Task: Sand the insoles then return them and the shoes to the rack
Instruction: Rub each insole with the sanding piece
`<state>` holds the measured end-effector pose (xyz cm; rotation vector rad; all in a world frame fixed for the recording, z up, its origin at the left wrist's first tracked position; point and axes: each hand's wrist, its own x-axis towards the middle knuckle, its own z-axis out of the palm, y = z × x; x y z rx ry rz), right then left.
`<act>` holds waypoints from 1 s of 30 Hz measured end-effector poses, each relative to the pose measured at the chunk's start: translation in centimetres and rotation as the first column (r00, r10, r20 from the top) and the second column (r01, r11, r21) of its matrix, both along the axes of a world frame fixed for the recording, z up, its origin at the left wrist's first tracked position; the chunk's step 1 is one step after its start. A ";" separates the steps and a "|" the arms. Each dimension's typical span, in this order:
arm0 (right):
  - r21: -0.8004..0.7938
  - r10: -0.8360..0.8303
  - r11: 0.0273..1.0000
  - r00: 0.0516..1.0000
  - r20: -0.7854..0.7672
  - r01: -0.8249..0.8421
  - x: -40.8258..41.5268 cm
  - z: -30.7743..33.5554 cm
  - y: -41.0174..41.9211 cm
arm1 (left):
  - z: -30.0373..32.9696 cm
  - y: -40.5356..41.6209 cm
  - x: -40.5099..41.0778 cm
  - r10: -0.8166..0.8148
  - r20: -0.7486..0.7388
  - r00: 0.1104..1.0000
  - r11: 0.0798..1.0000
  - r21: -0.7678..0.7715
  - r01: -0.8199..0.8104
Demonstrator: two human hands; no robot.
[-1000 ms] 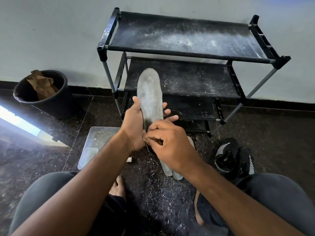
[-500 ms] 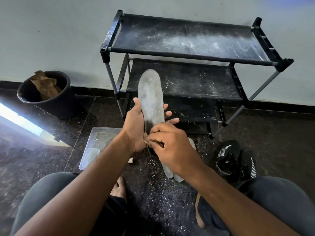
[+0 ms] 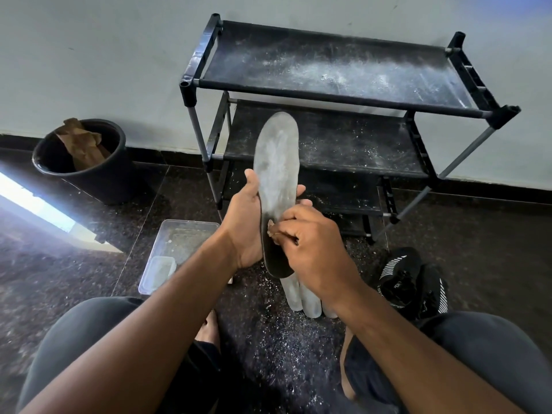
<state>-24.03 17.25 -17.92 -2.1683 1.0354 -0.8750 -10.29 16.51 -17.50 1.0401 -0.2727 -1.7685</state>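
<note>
My left hand [image 3: 245, 222] holds a grey insole [image 3: 276, 162] upright by its lower half, thumb on its left edge and fingers behind. My right hand [image 3: 310, 246] pinches a small brown piece of sandpaper [image 3: 272, 230] against the insole's dark heel part. More pale insoles [image 3: 301, 297] lie on the floor just below my hands, partly hidden. A pair of black shoes [image 3: 413, 282] with white stripes sits on the floor at the right. The black three-shelf rack [image 3: 337, 94] stands against the wall, its shelves dusted white.
A black bucket [image 3: 86, 162] with brown paper in it stands at the left by the wall. A clear plastic tray [image 3: 176, 249] lies on the dark floor left of my hands. White sanding dust covers the floor between my knees.
My right hand with the sandpaper has slid slightly along the insole's heel area. The insole and my left hand stay where they were; the camera shifted a little.
</note>
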 end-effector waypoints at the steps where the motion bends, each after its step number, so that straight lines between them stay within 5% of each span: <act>1: -0.006 -0.015 1.000 1.000 0.008 0.015 0.0 0.0 0.0 | 0.0 0.0 -0.1 -0.001 -0.004 1.000 1.000 -0.001 0.001; 18: -0.155 0.005 0.988 0.991 -0.136 -0.026 -0.2 0.1 0.8 | 0.1 -0.4 0.9 0.070 -0.034 0.997 0.994 -0.080 -0.073; 23: -0.189 -0.094 0.980 0.984 -0.148 0.065 -0.7 0.5 -0.6 | 0.0 -0.1 0.3 0.002 0.071 0.997 0.999 -0.050 0.002; 26: -0.122 -0.058 0.991 0.993 -0.104 0.045 -0.6 0.8 0.1 | 0.0 -0.3 0.4 -0.009 0.009 1.000 0.999 -0.048 0.009; 30: -0.153 -0.061 0.988 0.971 -0.233 0.025 -0.9 0.7 0.1 | -0.6 -0.1 0.4 -0.048 -0.013 0.999 0.998 -0.051 0.047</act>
